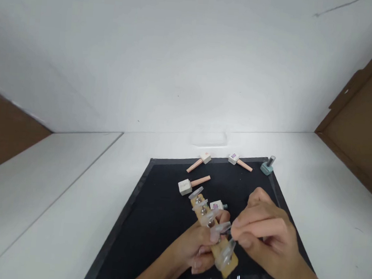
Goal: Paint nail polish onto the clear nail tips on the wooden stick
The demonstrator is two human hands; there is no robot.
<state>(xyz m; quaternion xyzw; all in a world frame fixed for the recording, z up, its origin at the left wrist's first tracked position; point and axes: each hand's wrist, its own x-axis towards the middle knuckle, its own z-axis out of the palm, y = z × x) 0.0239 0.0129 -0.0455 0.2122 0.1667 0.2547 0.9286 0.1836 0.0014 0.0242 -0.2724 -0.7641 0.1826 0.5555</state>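
Note:
My left hand (198, 245) is closed around a yellowish bar (228, 271) that carries a row of several clear false nail tips (227, 252) on small metal posts. It holds the bar at a slant over the black mat. In my right hand (269, 246) is a nail polish brush by its pink cap handle (267, 228), pinched between fingers and thumb. The brush end is close to the nail tips; whether it touches one cannot be made out. Just behind my left fingers is a white polish bottle (216, 205) with a purple mark and no pink cap on it.
On the black mat (153, 215) lie white bottles with pink caps: one left of the bar (185, 187), one at the back (205, 158), another further right (234, 158). A teal bottle (267, 168) is at the back right corner. A clear tray (209, 139) sits behind the mat.

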